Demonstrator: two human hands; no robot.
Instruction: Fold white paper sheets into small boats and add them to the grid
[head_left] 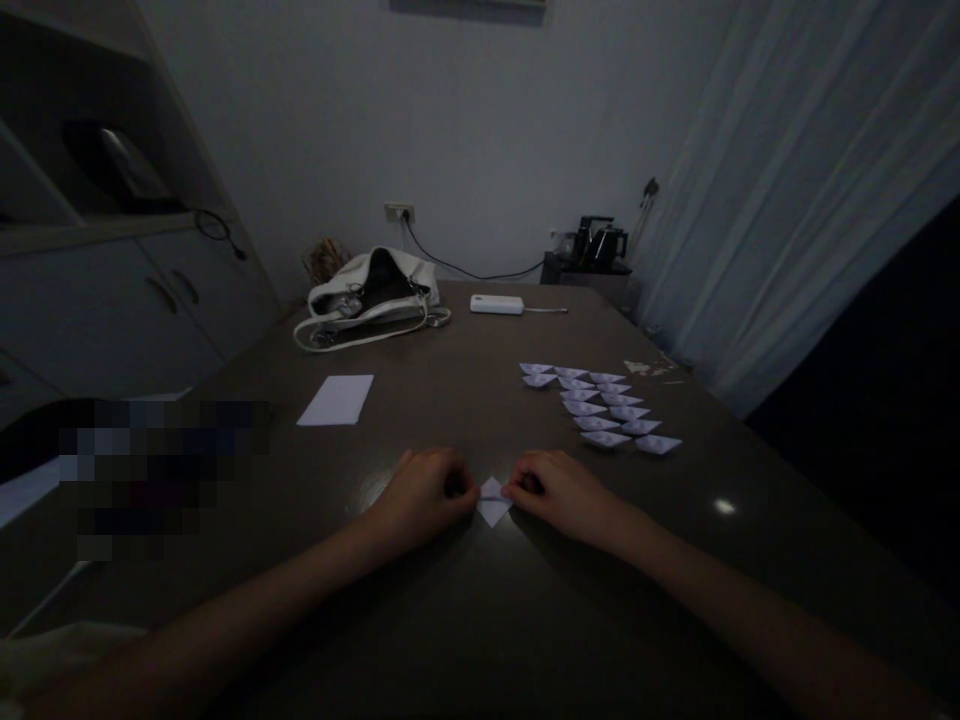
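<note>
A small folded piece of white paper (pixel 493 508), diamond-shaped, is held between my two hands just above or on the table (pixel 450 630). My left hand (pixel 431 488) pinches its left corner between thumb and fingers. On the opposite corner, my right hand (pixel 559 490) grips in the same way. Several folded paper boats (pixel 600 423) stand in rows to the right, beyond my right hand. Past my left hand lies a stack of white paper sheets (pixel 337 400).
An open white handbag (pixel 375 295) sits at the table's far left. Near the far edge is a white power bank (pixel 496 304) with a short cable. A black kettle (pixel 606 244) stands behind on a low cabinet. A blurred-out patch (pixel 161 470) covers things at left.
</note>
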